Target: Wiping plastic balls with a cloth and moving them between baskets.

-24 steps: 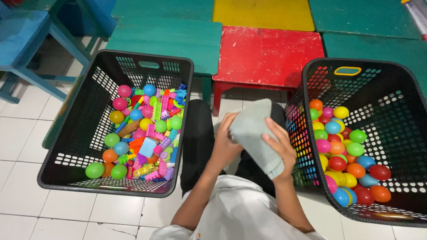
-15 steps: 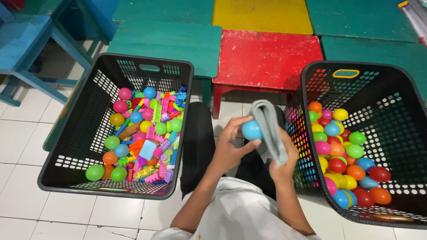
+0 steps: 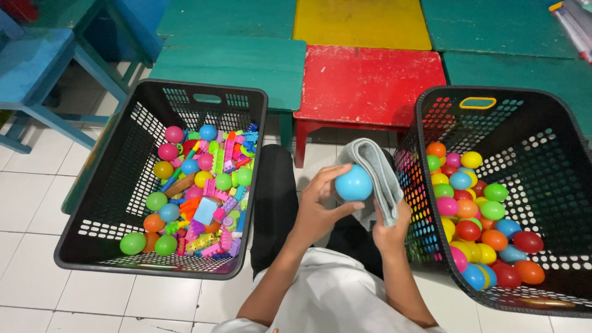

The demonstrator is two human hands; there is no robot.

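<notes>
Gripped: light blue plastic ball (image 3: pixel 354 183), cupped in the curled fingers of the left hand (image 3: pixel 320 206); grey cloth (image 3: pixel 377 174), folded, pinched closed in the right hand (image 3: pixel 391 228) and draped against the ball's 3 o'clock side.

Location: ball held over the lap, between two baskets, at 6 o'clock of the red stool (image 3: pixel 367 83).

Large items: black mesh basket (image 3: pixel 542 123) at 3 o'clock, holding plastic balls (image 3: pixel 475 216) only; black mesh basket (image 3: pixel 123 179) at 9 o'clock, holding balls mixed with building bricks (image 3: pixel 216 209); green, yellow and blue low tables at 12 o'clock; white tile floor.

Risk, as judged: the ball is smooth and held by fingertips alone; pressure from the cloth could squirt it loose onto the tiles, where it would roll under the stool.

Change from half a second ago: ball more exposed, cloth shifted slightly toward 3 o'clock; baskets unmoved.
</notes>
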